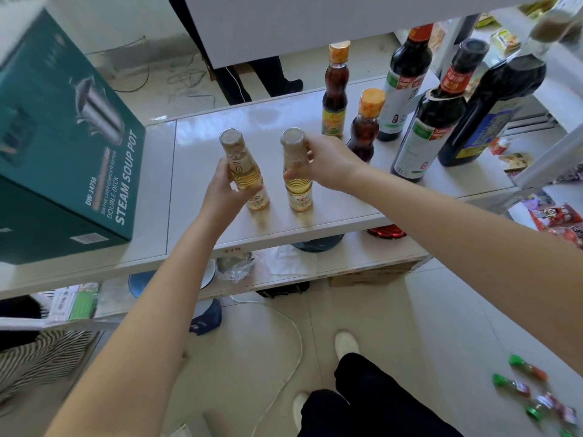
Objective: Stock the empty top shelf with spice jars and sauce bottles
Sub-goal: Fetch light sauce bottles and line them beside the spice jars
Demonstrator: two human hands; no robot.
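Observation:
Two small clear bottles of yellow liquid stand upright on the white top shelf (195, 159), near its front edge. My left hand (225, 189) is wrapped around the left yellow bottle (244, 167). My right hand (328, 162) grips the right yellow bottle (296, 184) around its neck and shoulder. Behind them to the right stand two amber bottles with orange caps (336, 89) (366, 124) and three tall dark sauce bottles (405, 80) (432, 118) (492, 111).
A teal steam soup pot box (63, 143) fills the shelf's left end. Several small green-capped jars (530, 389) lie on the floor at the lower right. Snack packets (555, 216) sit on a side shelf at the right. A white cable (293, 357) runs across the tiled floor by my feet.

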